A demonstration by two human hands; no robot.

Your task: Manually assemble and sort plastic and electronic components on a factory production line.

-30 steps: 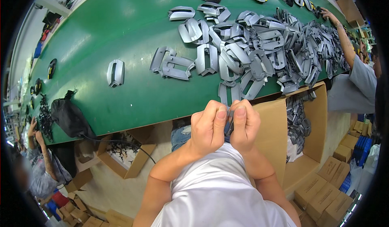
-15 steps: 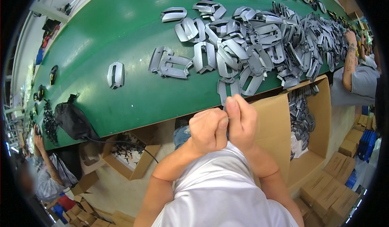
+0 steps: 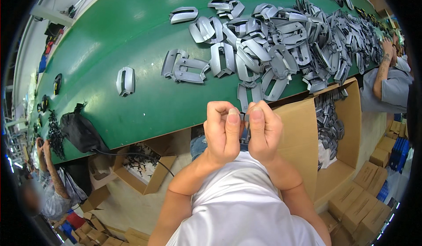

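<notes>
In front of my chest, at the table's near edge, my left hand (image 3: 222, 134) and my right hand (image 3: 265, 134) are side by side with fingers curled in and thumbs on top. Between them they grip a dark grey plastic part (image 3: 244, 134). Only a narrow strip of it shows; the fingers hide the rest. Just beyond my fingertips lies a grey U-shaped plastic cover (image 3: 243, 97), at the near end of a large heap of similar silver-grey covers (image 3: 281, 35). One silver cover (image 3: 126, 81) lies apart on the left.
The green table (image 3: 145, 96) spans the view. A black bag (image 3: 79, 129) with a cable sits at its left. Below stand an open carton of small dark parts (image 3: 154, 184) and, at right, a large carton of grey parts (image 3: 336, 182). Co-workers are at both sides.
My hands have turned so that the thumbs point up, and they have parted slightly, showing a strip of the dark part between them. The right co-worker's arm has shifted.
</notes>
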